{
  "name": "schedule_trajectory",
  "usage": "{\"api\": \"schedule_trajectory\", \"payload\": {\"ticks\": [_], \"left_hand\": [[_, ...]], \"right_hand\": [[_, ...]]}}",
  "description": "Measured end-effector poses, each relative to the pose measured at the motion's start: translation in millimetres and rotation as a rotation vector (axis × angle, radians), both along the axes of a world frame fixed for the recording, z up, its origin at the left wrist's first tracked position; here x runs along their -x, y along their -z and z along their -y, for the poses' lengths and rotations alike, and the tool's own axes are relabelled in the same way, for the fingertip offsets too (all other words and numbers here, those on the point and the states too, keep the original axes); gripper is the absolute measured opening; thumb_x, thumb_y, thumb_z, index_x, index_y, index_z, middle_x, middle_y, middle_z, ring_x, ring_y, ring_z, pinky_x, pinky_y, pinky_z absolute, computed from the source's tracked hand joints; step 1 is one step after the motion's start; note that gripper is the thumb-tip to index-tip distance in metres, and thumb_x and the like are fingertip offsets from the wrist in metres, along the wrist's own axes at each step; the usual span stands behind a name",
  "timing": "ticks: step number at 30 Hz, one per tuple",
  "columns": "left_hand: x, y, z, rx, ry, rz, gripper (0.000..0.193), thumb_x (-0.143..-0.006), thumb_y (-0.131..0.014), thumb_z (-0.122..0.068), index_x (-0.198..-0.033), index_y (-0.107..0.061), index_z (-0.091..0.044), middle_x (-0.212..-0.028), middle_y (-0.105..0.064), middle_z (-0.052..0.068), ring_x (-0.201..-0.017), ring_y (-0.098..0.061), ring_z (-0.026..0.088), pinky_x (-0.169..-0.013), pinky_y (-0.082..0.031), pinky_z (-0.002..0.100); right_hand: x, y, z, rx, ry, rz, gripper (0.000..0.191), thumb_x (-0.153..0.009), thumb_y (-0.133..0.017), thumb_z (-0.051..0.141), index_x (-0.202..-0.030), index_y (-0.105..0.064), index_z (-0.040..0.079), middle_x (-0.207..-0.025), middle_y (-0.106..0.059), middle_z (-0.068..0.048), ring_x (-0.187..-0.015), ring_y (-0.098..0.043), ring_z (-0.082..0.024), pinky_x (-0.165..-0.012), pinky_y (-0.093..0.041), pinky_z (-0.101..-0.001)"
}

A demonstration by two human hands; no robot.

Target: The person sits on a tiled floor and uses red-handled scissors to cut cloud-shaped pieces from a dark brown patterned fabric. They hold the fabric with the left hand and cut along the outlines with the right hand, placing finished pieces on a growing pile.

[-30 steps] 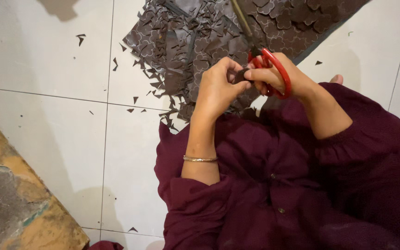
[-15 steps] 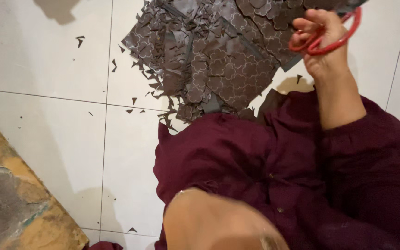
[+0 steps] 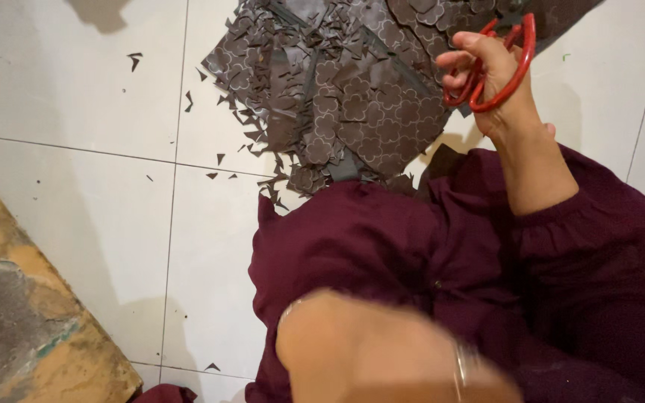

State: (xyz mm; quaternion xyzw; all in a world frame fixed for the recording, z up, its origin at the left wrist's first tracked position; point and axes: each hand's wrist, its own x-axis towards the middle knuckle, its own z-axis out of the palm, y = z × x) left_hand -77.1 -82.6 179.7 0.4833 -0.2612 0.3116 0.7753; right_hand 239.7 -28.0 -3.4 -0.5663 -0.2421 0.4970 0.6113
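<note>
Right hand [image 3: 490, 71] grip clamped through red scissors [image 3: 505, 63] handles, raised | left hand [image 3: 382, 358] blurred, grip unclear

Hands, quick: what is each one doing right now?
Right hand: closed on the red scissors, raised above the patterned sheet.
Left hand: blurred close to the camera; its grip cannot be told.

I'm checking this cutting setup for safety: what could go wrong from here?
The right hand holds red-handled scissors raised over the pile of cut dark patterned pieces; the blades are out of sight, so they might catch the pieces. The left hand is a blur close to the camera, perhaps blocking the view. Scraps scattered on the tiles could be slippery.
</note>
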Motion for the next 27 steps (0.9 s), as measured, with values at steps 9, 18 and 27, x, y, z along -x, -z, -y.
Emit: {"api": "schedule_trajectory", "payload": {"ticks": [9,18,27], "left_hand": [[-74,184,-111,-0.281,-1.52,-1.439,0.038,-0.09,-0.077,-0.019,-0.127,-0.067,-0.012,-0.113,-0.069,0.009,-0.102,-0.065,0.027,-0.089,-0.053,0.041],[-99,246,-101,-1.022,-1.547,-1.681,0.044,-0.083,-0.067,-0.01,-0.127,-0.061,-0.014,-0.113,-0.064,0.01,-0.106,-0.062,0.035,-0.083,-0.053,0.053],[-91,240,-103,-0.4,-1.495,-1.373,0.018,-0.076,-0.075,-0.003,-0.091,-0.067,-0.009,-0.09,-0.072,0.007,-0.083,-0.069,0.028,-0.072,-0.054,0.041]], "right_hand": [[7,-9,0,0.032,0.001,0.007,0.034,-0.1,-0.068,0.024,-0.121,-0.063,-0.002,-0.098,-0.075,-0.018,-0.069,-0.069,-0.015,-0.076,-0.062,-0.0321],[19,-8,-1,0.007,-0.028,-0.087,0.031,-0.099,-0.067,0.024,-0.118,-0.064,-0.001,-0.095,-0.075,-0.017,-0.07,-0.068,-0.017,-0.068,-0.058,-0.0332],[30,-10,-2,0.138,-0.16,0.0,0.051,-0.1,-0.061,0.045,-0.123,-0.061,-0.001,-0.089,-0.073,-0.013,-0.069,-0.07,-0.018,-0.067,-0.059,-0.0321]]}}
